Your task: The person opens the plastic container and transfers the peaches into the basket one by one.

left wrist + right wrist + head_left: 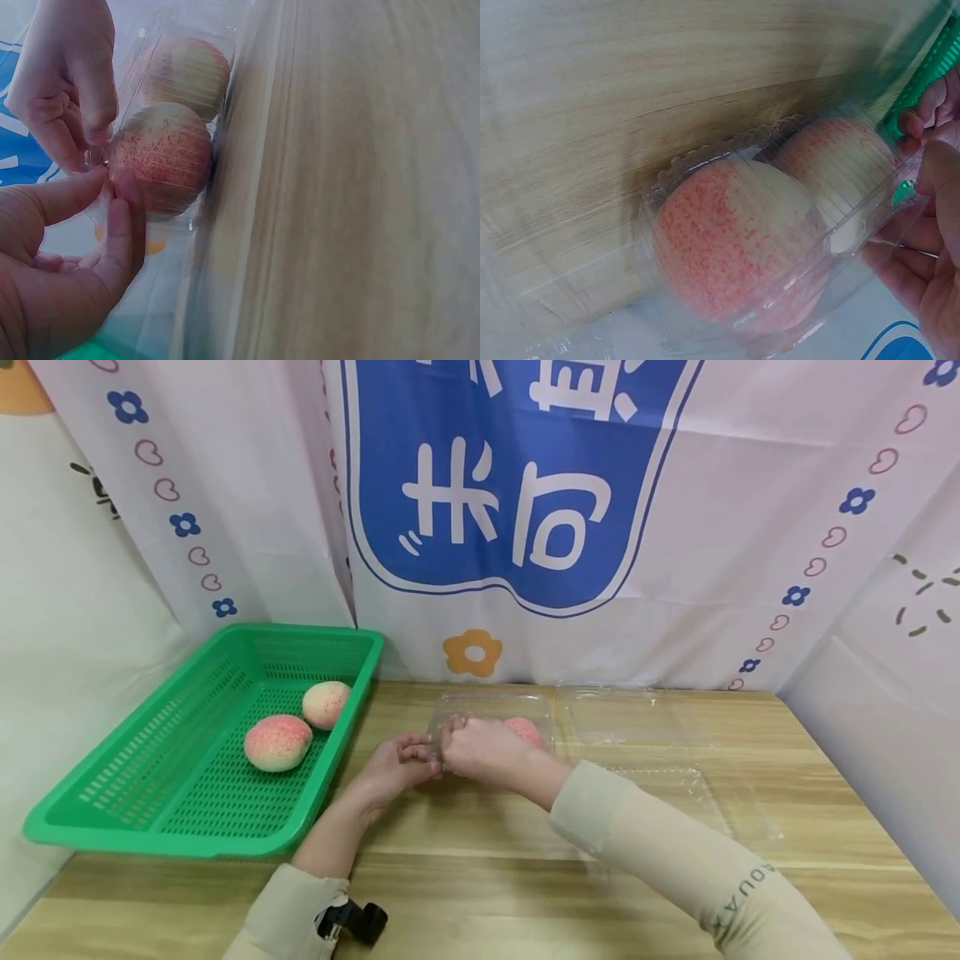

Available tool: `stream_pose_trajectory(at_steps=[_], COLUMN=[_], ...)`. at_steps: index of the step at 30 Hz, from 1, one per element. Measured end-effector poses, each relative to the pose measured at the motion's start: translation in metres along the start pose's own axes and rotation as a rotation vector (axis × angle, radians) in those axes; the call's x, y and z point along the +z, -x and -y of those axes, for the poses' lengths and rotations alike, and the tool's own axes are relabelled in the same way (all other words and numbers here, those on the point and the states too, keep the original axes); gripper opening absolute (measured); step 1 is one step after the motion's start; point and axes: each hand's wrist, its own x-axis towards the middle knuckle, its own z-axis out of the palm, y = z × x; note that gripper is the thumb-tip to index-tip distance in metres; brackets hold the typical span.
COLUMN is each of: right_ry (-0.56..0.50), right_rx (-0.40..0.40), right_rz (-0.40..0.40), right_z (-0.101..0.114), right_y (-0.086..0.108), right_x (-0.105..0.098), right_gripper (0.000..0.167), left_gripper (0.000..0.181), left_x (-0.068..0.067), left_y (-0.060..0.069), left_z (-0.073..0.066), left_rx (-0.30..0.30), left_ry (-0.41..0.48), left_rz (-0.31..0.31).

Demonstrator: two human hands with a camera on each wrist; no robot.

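As the left hand (393,768) and right hand (486,747) pinch the edge of the clear box (501,703), peaches (735,240) inside just beside them, closing it seems in hand, calling next for firm pressure

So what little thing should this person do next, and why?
I'd probably press the clear box firmly shut at the end nearest the green basket: it covers two peaches, the left hand and right hand meet there, and I can't see whether it's latched.
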Motion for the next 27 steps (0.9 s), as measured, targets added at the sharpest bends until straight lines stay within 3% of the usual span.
stream_pose_trajectory(at_steps=[5,10,15,21,24,27], right_ry=[-0.097,-0.209,-0.365,-0.649,-0.684,-0.658], right_rx=[0.005,0.042,0.075,0.089,0.058,0.085], right_rz=[-0.002,0.049,0.047,0.047,0.032,0.065], right_z=[-0.007,-0.012,-0.020,-0.044,-0.058,-0.070], right_y=[-0.001,0.002,0.009,0.025,0.037,0.051], right_x=[-0.002,-0.003,-0.006,-0.012,-0.012,-0.010], right_gripper=[0.020,0.021,0.034,0.057,0.064,0.071], left_gripper=[0.053,0.052,0.053,0.052,0.052,0.052], left_x=[-0.002,-0.002,-0.001,0.000,0.000,0.001], left_y=[-0.002,-0.002,0.000,0.000,0.000,-0.001], left_z=[0.002,0.000,0.000,0.001,0.000,-0.002], left_rx=[0.010,-0.016,-0.047,-0.043,-0.045,-0.047], left_ry=[-0.019,-0.013,-0.033,-0.035,-0.046,-0.075], left_rz=[0.000,-0.016,-0.015,-0.004,-0.004,-0.007])
